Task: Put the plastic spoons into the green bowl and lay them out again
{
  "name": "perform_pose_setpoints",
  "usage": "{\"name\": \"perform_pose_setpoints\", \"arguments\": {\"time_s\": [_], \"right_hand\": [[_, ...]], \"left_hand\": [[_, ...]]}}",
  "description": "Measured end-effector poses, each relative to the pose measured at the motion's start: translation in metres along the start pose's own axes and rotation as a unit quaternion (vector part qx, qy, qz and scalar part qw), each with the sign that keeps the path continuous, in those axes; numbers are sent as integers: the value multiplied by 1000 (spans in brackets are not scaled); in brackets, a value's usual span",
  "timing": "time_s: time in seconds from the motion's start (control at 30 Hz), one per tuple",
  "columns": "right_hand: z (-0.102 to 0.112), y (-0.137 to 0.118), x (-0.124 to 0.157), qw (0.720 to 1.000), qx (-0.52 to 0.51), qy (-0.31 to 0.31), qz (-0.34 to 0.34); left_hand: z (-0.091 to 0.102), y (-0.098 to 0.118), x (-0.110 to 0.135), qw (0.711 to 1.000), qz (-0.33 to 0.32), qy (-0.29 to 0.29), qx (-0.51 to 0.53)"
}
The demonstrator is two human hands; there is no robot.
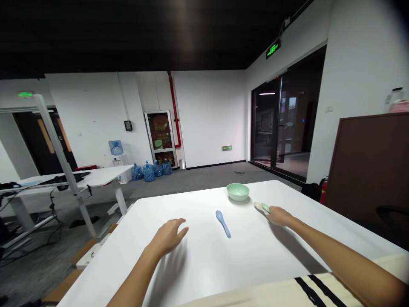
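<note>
My right hand [279,216] is closed around the handles of two spoons over the right part of the table. Of these, the cream spoon [259,207] and the green spoon [265,207] show only their bowl ends, pointing left; the handles are hidden in my fingers. A light green bowl [238,192] stands upright near the far edge, just left of the spoons. On the tabletop between my hands lies a blue spoon [223,224], its handle towards me. My left hand [171,235] hovers left of it, thumb and fingers apart, holding nothing.
The white table [198,260] has its far edge just behind the bowl. Another white desk [108,172] with cables stands to the left. Blue water bottles [148,172] are by the far wall. A brown partition [367,166] rises on the right.
</note>
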State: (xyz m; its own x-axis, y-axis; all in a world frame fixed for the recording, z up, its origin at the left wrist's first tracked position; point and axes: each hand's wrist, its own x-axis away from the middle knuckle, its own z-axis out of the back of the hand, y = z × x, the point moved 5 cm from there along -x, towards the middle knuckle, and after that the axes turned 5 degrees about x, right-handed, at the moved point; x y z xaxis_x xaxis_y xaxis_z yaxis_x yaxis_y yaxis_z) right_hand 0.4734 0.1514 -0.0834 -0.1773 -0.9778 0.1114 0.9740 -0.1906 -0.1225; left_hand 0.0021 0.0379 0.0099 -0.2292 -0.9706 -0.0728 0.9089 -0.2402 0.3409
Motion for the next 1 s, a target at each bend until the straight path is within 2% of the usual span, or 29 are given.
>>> {"name": "perform_pose_setpoints", "arguments": {"time_s": [0.53,0.8,1.0], "right_hand": [[-10,0,-3,999,28,-38,2],[-10,0,-2,999,34,-28,2],[-1,0,1,1000,20,-14,0]], "left_hand": [[0,-1,-1,1000,4,3,5],[1,-1,-1,1000,3,4,2],[-1,-2,-2,1000,1,4,4]]}}
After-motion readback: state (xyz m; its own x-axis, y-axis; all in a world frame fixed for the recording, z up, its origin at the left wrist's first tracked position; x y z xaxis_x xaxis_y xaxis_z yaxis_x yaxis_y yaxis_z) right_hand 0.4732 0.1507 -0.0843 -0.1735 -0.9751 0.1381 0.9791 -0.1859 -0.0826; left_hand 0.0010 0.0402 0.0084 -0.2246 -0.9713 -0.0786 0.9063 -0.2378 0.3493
